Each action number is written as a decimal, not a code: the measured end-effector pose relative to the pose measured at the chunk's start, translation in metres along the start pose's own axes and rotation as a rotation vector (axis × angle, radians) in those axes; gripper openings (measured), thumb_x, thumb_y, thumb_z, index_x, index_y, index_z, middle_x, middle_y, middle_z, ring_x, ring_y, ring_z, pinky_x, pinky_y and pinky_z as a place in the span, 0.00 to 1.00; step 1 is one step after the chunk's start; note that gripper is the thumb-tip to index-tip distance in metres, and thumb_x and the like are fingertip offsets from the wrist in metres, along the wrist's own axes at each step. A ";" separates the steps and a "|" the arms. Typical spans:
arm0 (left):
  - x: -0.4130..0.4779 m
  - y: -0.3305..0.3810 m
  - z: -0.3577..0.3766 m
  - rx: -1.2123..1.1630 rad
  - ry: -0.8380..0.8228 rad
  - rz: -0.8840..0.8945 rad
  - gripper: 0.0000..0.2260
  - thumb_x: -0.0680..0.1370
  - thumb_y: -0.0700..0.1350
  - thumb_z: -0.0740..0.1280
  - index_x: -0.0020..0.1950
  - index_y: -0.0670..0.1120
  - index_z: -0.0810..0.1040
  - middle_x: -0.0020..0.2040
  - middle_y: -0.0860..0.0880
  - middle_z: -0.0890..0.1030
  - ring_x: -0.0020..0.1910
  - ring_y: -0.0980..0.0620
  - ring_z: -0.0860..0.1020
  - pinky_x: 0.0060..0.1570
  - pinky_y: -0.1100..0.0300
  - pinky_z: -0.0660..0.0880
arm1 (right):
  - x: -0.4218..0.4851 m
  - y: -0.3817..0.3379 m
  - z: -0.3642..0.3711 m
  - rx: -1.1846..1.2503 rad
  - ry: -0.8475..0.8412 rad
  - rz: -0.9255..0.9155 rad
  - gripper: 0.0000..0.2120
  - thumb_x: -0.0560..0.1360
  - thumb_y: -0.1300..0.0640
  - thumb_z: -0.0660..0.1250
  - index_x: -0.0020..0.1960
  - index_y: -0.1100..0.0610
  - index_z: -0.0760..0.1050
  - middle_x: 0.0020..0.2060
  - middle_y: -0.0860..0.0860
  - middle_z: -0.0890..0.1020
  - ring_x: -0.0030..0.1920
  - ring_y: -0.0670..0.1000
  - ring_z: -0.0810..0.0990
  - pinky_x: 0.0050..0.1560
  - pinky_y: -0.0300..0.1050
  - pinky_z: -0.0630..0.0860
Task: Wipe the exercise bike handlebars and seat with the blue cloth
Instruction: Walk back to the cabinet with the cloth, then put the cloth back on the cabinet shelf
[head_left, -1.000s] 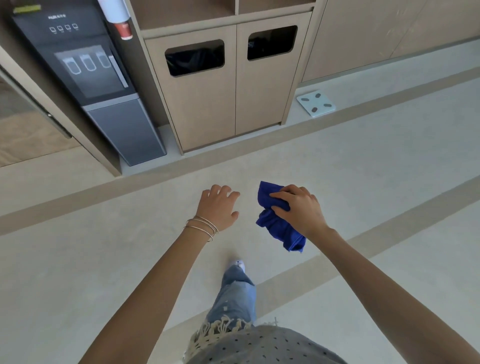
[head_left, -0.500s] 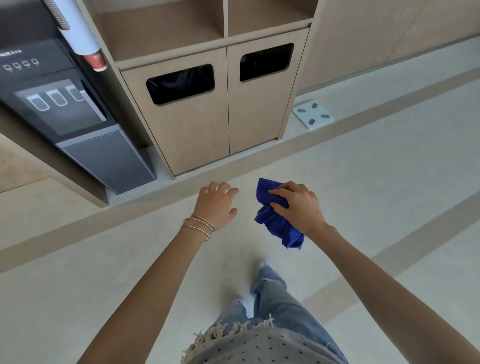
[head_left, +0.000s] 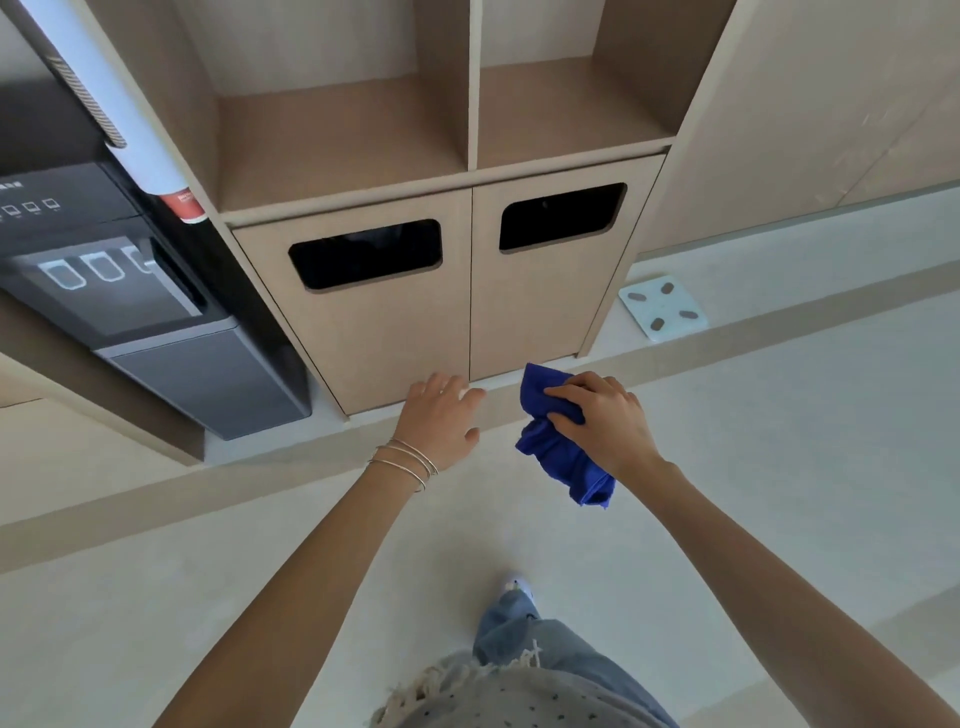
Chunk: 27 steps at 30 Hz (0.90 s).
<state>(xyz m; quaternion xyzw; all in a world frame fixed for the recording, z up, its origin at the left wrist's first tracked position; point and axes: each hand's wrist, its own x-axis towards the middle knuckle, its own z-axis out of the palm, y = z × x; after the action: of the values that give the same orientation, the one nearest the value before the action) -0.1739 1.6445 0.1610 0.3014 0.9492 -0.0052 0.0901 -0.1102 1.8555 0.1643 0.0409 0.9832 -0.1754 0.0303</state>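
Note:
My right hand (head_left: 605, 423) grips the crumpled blue cloth (head_left: 563, 460), which hangs below my palm in mid-air over the floor. My left hand (head_left: 441, 418) is held out beside it, fingers loosely spread and holding nothing, with thin bangles on the wrist. No exercise bike, handlebars or seat appear in this view.
A wooden cabinet (head_left: 395, 332) with two dark bin openings and open shelves above stands straight ahead. A dark water dispenser (head_left: 135, 312) with a cup tube is at the left. A white bathroom scale (head_left: 662, 306) lies on the floor at the right. Pale floor stretches around my legs.
I have walked closer to the cabinet, which now fills the upper view. Both hands keep their pose, the right still gripping the cloth.

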 end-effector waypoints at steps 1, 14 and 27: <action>0.014 0.001 -0.003 0.004 0.008 -0.003 0.21 0.76 0.49 0.61 0.68 0.49 0.66 0.67 0.47 0.69 0.66 0.43 0.65 0.61 0.49 0.65 | 0.015 0.006 -0.005 -0.009 -0.003 -0.011 0.15 0.76 0.51 0.61 0.63 0.46 0.73 0.59 0.49 0.76 0.58 0.54 0.72 0.56 0.51 0.69; 0.168 -0.034 -0.028 0.052 0.078 0.079 0.22 0.76 0.53 0.61 0.69 0.49 0.65 0.66 0.47 0.69 0.65 0.44 0.66 0.63 0.50 0.64 | 0.169 0.050 -0.034 -0.001 -0.007 -0.001 0.15 0.77 0.51 0.61 0.63 0.47 0.73 0.60 0.49 0.75 0.58 0.54 0.71 0.58 0.51 0.69; 0.299 -0.086 -0.052 0.047 0.089 0.148 0.24 0.76 0.54 0.61 0.70 0.49 0.63 0.68 0.46 0.68 0.67 0.43 0.65 0.65 0.49 0.63 | 0.303 0.059 -0.059 0.009 0.051 0.059 0.15 0.77 0.51 0.61 0.63 0.47 0.73 0.61 0.49 0.75 0.59 0.54 0.71 0.58 0.51 0.68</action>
<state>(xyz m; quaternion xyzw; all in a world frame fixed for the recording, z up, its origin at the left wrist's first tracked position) -0.4718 1.7483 0.1560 0.3728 0.9270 -0.0072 0.0408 -0.4089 1.9526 0.1769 0.0746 0.9812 -0.1776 0.0100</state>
